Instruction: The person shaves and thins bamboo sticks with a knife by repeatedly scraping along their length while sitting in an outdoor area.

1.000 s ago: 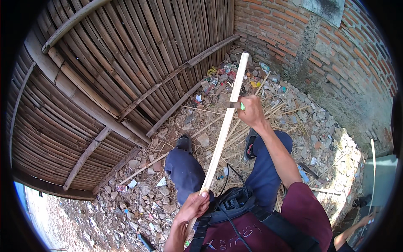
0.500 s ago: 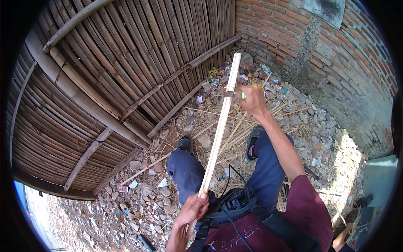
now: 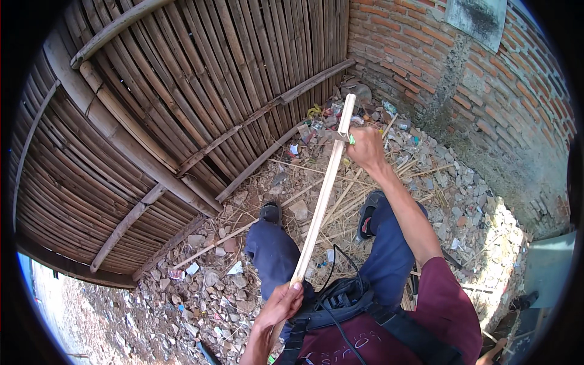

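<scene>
Bamboo fence [image 3: 182, 91]: woven of split slats with thicker cross-poles, it fills the upper left and meets the brick wall at the far corner.
Brick wall [image 3: 486, 103]: red brick with grey mortar on the right; high on it hangs a pale grey rectangular patch or sign [image 3: 477, 17], its face too faint to make out.
Ground [image 3: 201, 286]: broken stone and rubble, strewn with thin bamboo offcuts [image 3: 340, 204].
Bamboo strip [image 3: 322, 194]: long, pale and flat, it runs slantwise from near the person's waist up and away toward the far corner, above the knees.
Right hand [image 3: 367, 148]: fingers closed round the strip near its far end, with a short length jutting beyond them; a small green-handled tool [image 3: 348, 140], likely a blade, lies against the strip at the fingers.
Left hand [image 3: 281, 302]: fingers curled round the strip's near end, thumb on top.
Litter [image 3: 316, 121]: small wrappers and scraps, yellow, green, white and blue, heaped in the corner where fence meets wall.
White scraps [image 3: 234, 268]: flat paper-like bits on the rubble left of the left knee.
</scene>
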`<state>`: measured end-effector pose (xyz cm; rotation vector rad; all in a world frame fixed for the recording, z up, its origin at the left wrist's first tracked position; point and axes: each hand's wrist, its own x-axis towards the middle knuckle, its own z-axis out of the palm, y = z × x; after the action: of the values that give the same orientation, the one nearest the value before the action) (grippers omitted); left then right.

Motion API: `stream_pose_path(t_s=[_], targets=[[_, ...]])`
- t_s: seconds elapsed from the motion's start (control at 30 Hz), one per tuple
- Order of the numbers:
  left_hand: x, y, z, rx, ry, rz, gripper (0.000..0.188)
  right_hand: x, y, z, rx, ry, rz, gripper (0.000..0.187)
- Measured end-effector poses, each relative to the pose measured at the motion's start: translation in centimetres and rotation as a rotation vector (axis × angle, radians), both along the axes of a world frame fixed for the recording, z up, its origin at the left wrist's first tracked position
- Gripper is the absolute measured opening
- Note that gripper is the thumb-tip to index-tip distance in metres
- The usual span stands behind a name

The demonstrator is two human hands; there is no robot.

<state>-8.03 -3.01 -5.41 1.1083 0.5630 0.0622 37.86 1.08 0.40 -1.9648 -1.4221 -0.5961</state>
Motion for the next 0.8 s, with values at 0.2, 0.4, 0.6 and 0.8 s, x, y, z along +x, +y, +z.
stream_pose_path(t_s=[0.2,0.4,0.6,0.8], targets=[[0.0,-0.2,-0.2,-0.052,-0.013,-0.039,0.044,1.4,0.8,1.0,0.03,-0.068,0.011,0.003],[-1.8,-1.4,0.0,-0.045,0.054,-0.011,0.042,8.6,1.6,2.1,0.059,0.112,-0.272,0.016],[-1.8,0.7,0.7,-0.061,0.067,0.025,0.038,18.2,-1.1,-4.1,-0.326,0.338,-0.383,0.031],[-1.2,6.0,-0.6,0.223,0.183,0.271,0.04,16.1,-1.8,-8.2,-0.718,0.585,-0.312,0.036]])
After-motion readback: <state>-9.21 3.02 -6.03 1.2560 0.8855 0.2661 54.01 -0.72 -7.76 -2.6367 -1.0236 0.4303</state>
